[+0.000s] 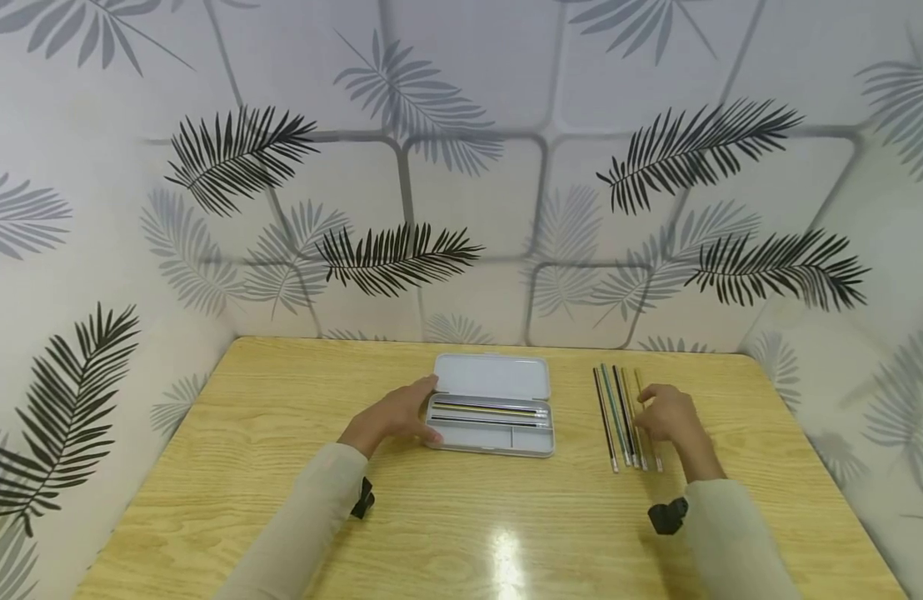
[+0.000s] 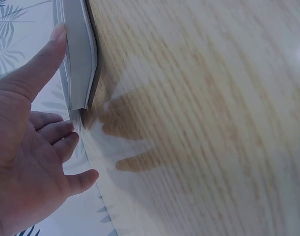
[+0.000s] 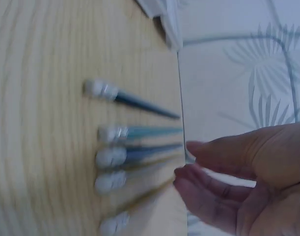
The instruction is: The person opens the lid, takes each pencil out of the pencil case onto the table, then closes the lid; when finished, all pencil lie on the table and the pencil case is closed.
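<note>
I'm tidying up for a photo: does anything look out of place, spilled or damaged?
Nothing stands out. The pencil case lies open on the table, and the loose pencils to its right lie roughly side by side near the right hand. No spill or damage shows.

On a table (image 1: 244, 433), a pencil case (image 1: 472, 436) is lying centrally, its lid (image 1: 493, 377) resting behind, pencils (image 1: 487, 409) lying inside. The left hand (image 1: 397, 414) is touching its left end. Rightward, more pencils (image 1: 624, 417) are lying near the right hand (image 1: 667, 414).
</note>
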The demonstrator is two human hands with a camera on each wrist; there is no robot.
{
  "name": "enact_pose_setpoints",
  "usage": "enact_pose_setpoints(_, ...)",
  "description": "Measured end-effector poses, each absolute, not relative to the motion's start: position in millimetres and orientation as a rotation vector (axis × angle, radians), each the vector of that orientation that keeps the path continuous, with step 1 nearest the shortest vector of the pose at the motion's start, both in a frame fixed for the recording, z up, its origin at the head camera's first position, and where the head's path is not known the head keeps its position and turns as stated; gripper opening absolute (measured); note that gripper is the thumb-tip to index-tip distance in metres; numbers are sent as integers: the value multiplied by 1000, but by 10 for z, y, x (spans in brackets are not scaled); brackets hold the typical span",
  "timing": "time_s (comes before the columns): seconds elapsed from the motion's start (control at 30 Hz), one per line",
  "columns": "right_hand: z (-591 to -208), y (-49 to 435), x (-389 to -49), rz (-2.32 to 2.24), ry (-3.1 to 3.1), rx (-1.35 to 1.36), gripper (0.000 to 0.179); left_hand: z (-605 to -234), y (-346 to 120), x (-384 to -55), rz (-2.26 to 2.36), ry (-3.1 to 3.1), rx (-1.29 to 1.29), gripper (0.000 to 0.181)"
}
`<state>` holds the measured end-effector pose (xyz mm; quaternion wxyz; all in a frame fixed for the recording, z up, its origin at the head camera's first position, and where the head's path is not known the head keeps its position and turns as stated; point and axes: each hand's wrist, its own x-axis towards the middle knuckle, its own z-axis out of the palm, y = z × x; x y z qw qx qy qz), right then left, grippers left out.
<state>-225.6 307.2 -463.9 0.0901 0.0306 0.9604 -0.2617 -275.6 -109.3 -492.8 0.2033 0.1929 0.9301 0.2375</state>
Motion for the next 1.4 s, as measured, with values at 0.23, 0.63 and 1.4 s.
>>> enact_pose_setpoints(0.23, -4744, 2606, -2442, -1074, 2886, -216, 29, -4936, -1102, -2759, 682, 2590, 555, 109)
enact_pose_setpoints(0.63, -4951, 1933, -2567, -1141, 2775, -337, 14, -4954, -1101, -2769, 678, 2593, 550, 110)
enact_pose_setpoints(1.4, -5028, 1543, -2606, -792, 2881, -409, 17, -4967, -1103, -2776, 676, 2605, 527, 109)
